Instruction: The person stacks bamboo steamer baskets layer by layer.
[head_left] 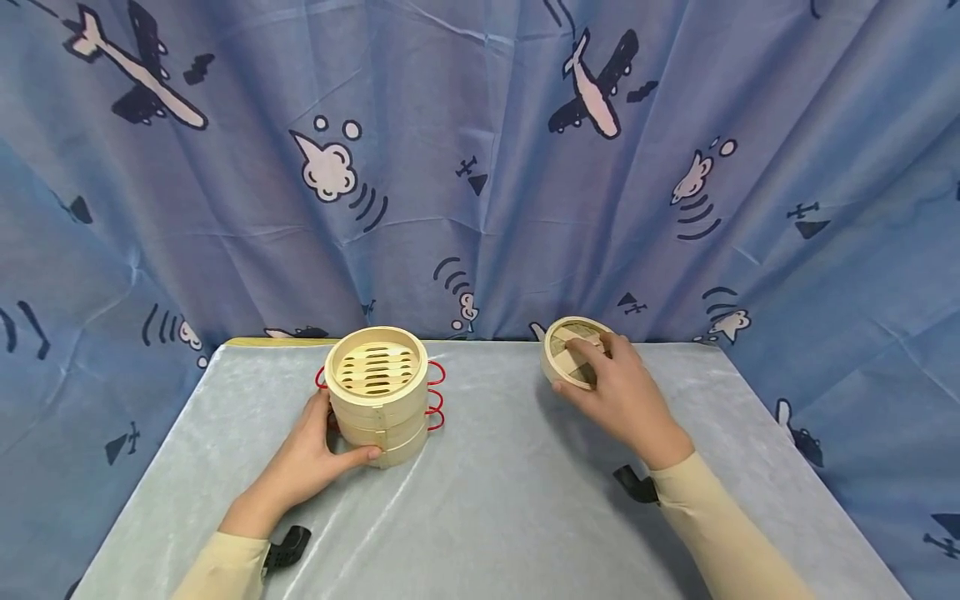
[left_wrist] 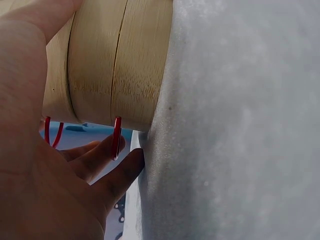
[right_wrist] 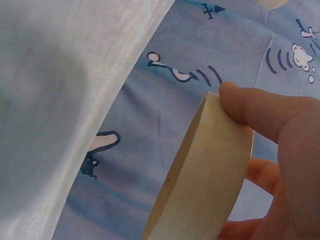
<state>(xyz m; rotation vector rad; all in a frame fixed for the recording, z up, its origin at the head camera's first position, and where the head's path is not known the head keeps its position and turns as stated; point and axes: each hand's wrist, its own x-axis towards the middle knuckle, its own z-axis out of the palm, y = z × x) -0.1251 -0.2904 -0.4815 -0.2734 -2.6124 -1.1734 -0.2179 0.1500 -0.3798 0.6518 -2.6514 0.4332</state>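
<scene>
A stack of round bamboo steamer baskets stands upright on the table, its slatted top tier uncovered and red loop handles at its sides. My left hand holds the stack low on its left side, the thumb on the front wall. In the left wrist view, the other fingers spread by a red loop beside the bamboo wall. My right hand grips the round woven steamer lid above the table's far right. The right wrist view shows the thumb on the rim of the lid, which hangs tilted.
A grey-white cloth covers the table. Behind its far edge hangs a blue curtain printed with planes. Black wrist devices sit below both wrists.
</scene>
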